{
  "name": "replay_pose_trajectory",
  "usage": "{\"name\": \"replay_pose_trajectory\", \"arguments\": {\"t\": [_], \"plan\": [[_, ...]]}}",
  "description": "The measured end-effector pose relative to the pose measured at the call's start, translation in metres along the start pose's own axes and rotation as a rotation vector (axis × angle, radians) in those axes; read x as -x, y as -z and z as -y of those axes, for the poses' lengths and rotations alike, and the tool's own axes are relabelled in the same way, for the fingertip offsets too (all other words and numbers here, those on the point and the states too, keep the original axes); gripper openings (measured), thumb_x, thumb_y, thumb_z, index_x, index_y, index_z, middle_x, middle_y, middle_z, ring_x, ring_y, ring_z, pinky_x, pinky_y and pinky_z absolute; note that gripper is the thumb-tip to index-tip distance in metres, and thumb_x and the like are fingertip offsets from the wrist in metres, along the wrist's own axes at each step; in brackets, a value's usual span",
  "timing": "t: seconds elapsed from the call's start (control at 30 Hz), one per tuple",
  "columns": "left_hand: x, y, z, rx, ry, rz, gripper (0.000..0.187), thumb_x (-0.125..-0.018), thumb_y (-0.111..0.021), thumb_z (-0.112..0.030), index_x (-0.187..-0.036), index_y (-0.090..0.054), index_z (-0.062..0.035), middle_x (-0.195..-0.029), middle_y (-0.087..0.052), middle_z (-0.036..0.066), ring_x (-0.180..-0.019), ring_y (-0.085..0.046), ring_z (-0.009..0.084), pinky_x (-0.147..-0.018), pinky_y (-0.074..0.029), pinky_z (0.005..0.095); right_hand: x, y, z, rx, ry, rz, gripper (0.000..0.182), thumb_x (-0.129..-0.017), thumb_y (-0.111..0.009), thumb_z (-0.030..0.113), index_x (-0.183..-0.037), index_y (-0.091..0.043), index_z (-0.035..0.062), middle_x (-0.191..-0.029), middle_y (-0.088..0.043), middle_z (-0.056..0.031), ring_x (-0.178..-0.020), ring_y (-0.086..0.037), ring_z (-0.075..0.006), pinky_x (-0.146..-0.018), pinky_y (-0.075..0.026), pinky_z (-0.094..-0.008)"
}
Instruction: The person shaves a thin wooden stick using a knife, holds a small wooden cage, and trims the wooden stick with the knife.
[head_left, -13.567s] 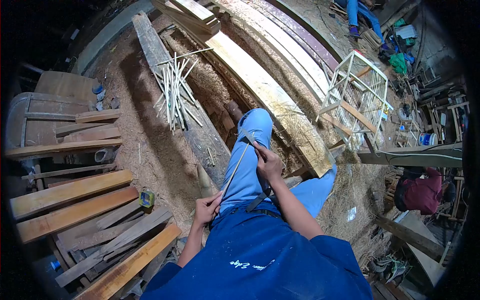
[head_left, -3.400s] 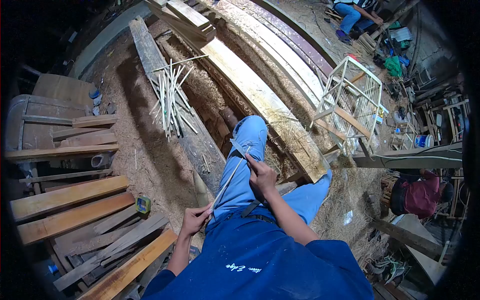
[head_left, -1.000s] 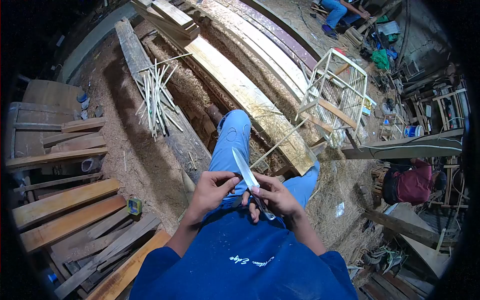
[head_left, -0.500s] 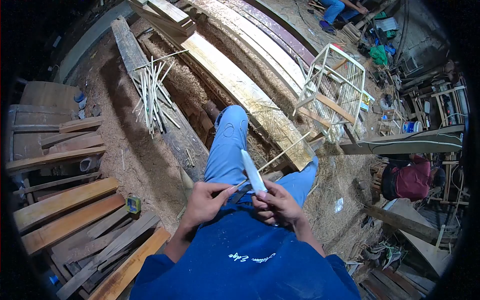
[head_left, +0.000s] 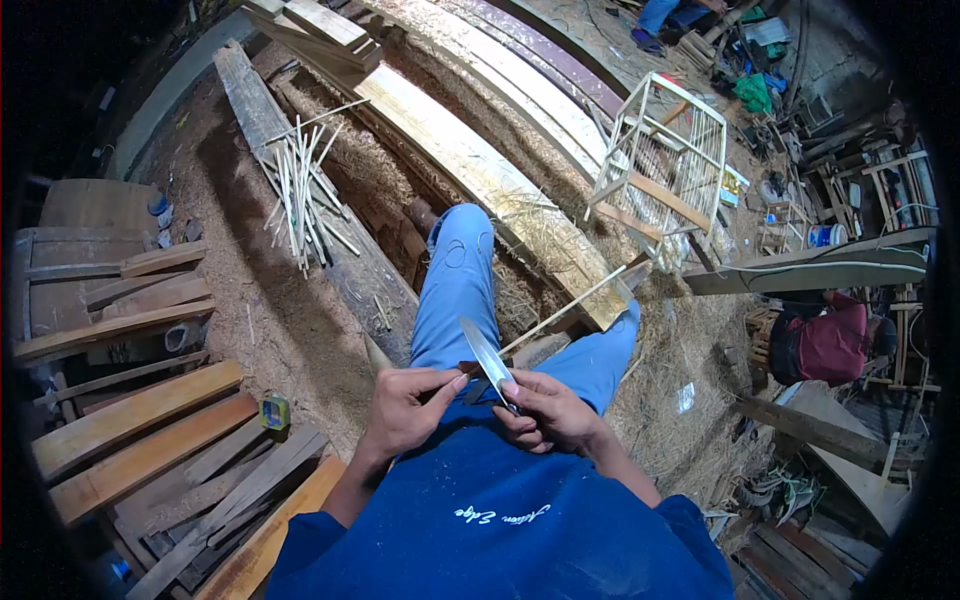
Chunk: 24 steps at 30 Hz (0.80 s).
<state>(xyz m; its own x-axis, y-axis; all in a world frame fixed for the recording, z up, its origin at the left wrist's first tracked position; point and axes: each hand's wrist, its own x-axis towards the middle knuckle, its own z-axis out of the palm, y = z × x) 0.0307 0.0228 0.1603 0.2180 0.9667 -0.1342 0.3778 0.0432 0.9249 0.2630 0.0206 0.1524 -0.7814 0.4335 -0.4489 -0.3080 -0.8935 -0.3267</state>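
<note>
The work is looking partway along: one stick (head_left: 560, 314) is meeting the knife (head_left: 487, 356), while loose sticks (head_left: 296, 195) are lying left of the board (head_left: 450, 130); whether those are finished or waiting, I cannot tell from where I am standing. The held stick is crossing near the board's close end, its long axis slanting, its far tip pointing forward and right, away from the person. The left hand (head_left: 405, 408) is pinching its near end; the right hand (head_left: 558, 408) is closing around the knife's handle.

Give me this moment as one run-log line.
right hand: gripping knife | left hand: holding thin stick | loose sticks: on weathered plank
</note>
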Motion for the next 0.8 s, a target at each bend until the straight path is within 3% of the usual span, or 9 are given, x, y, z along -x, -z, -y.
{"name": "replay_pose_trajectory", "arguments": {"t": [0.23,0.43,0.53,0.57,0.63,0.77,0.8], "plan": [[0.008,0.004,0.004,-0.090,-0.137,-0.023,0.009,-0.085,-0.074,-0.004,-0.092,-0.075,0.0013,-0.069,-0.068,0.015,-0.055,-0.065,0.0199,-0.052,-0.046,0.0308,0.001,-0.003,-0.004,0.130,0.014,-0.042,0.030,-0.108,-0.044,0.032,-0.128,-0.048,0.0101,-0.067,-0.040,0.0044,-0.053,-0.037,-0.0059,-0.043,-0.031,-0.0214],[0.011,0.015,0.003,-0.178,-0.180,-0.002,0.009,-0.084,-0.075,-0.004,-0.091,-0.076,0.0003,-0.070,-0.069,0.014,-0.056,-0.065,0.0204,-0.052,-0.048,0.0314,0.000,-0.004,-0.005,0.184,0.040,-0.061,0.030,-0.108,-0.043,0.032,-0.130,-0.048,0.0119,-0.067,-0.039,0.0044,-0.053,-0.036,-0.0063,-0.043,-0.029,-0.0216],[0.024,0.038,0.010,-0.224,-0.125,0.002,0.008,-0.083,-0.075,-0.004,-0.091,-0.076,0.0000,-0.069,-0.068,0.014,-0.054,-0.064,0.0205,-0.051,-0.047,0.0311,0.017,-0.002,0.006,-0.074,0.199,-0.202,0.033,-0.109,-0.042,0.033,-0.138,-0.047,0.0187,-0.066,-0.031,0.0044,-0.050,-0.028,-0.0063,-0.042,-0.024,-0.0216],[0.029,0.049,0.010,-0.255,-0.114,0.000,0.008,-0.084,-0.075,-0.004,-0.090,-0.076,0.0000,-0.068,-0.067,0.014,-0.054,-0.063,0.0195,-0.050,-0.046,0.0311,0.018,0.005,0.007,-0.065,0.207,-0.204,0.033,-0.109,-0.042,0.033,-0.138,-0.047,0.0187,-0.066,-0.031,0.0044,-0.050,-0.028,-0.0063,-0.042,-0.024,-0.0216],[0.037,0.062,0.009,-0.303,-0.031,0.040,0.008,-0.084,-0.075,-0.005,-0.090,-0.076,0.0000,-0.068,-0.068,0.014,-0.054,-0.064,0.0180,-0.051,-0.047,0.0304,0.022,0.015,-0.002,-0.105,0.264,-0.392,0.047,-0.108,-0.043,0.031,-0.151,-0.036,0.0147,-0.064,-0.029,0.0042,-0.046,-0.023,-0.0069,-0.040,-0.021,-0.0233],[0.025,0.060,0.011,-0.227,0.050,-0.013,0.010,-0.085,-0.074,-0.006,-0.092,-0.076,0.0004,-0.067,-0.068,0.012,-0.054,-0.063,0.0155,-0.051,-0.046,0.0290,0.021,0.052,0.025,-0.039,0.685,-0.582,0.049,-0.108,-0.042,0.035,-0.152,-0.035,0.0138,-0.066,-0.035,0.0032,-0.045,-0.031,-0.0063,-0.038,-0.032,-0.0228],[0.018,0.049,0.023,-0.182,0.010,-0.072,0.011,-0.086,-0.073,-0.006,-0.095,-0.076,0.0004,-0.065,-0.066,0.012,-0.054,-0.060,0.0137,-0.051,-0.045,0.0286,0.018,0.051,0.034,-0.036,0.695,-0.578,0.049,-0.108,-0.042,0.035,-0.152,-0.035,0.0138,-0.066,-0.035,0.0032,-0.045,-0.031,-0.0063,-0.038,-0.032,-0.0228]]}}
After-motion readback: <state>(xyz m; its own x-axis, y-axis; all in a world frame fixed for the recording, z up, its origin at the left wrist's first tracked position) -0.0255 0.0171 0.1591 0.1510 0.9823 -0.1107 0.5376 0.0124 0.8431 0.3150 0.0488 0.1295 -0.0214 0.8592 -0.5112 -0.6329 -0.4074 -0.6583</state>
